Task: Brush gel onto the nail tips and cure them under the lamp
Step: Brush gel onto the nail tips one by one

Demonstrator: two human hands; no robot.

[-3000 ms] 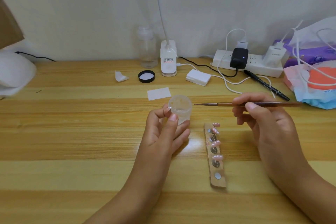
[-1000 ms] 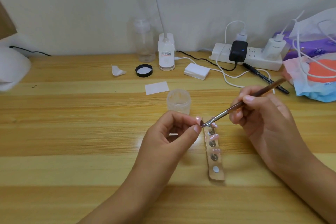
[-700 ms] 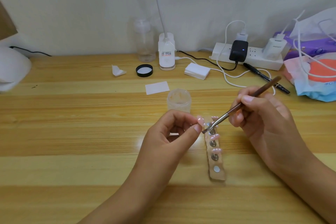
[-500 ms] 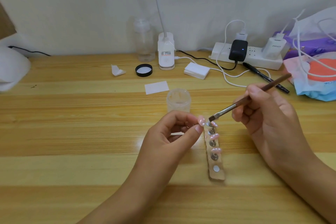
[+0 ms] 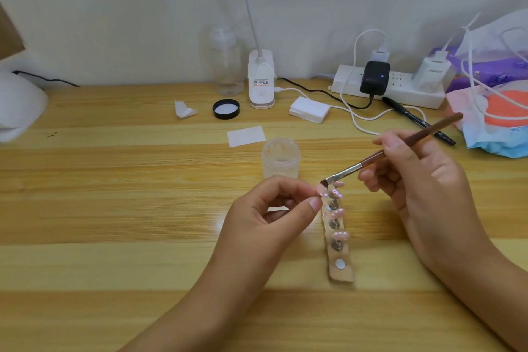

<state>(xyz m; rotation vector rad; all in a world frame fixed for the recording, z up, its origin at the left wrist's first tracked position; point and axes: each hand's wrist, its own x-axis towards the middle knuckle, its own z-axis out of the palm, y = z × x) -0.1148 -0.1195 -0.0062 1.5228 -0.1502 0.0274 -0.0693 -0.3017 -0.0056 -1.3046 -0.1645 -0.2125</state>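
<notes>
Touches brush (image 5: pixel 428 131) to nail tip (image 5: pixel 320 188) over desk (image 5: pixel 114 208).
Pinches tip between thumb and forefinger of left grip (image 5: pixel 274 217); clasps brush in curled right grip (image 5: pixel 423 188). Holder strip (image 5: pixel 341 273) just right of left grip, open gel jar (image 5: pixel 281 160) beyond it.

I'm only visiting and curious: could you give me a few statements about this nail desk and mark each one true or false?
1. The right hand holds a brush. True.
2. The small jar has its lid on. False: it stands open, and a black lid lies apart, farther back.
3. The left hand pinches a pink nail tip. True.
4. Every spot on the strip carries a nail tip. False: the nearest spot is bare.
</notes>
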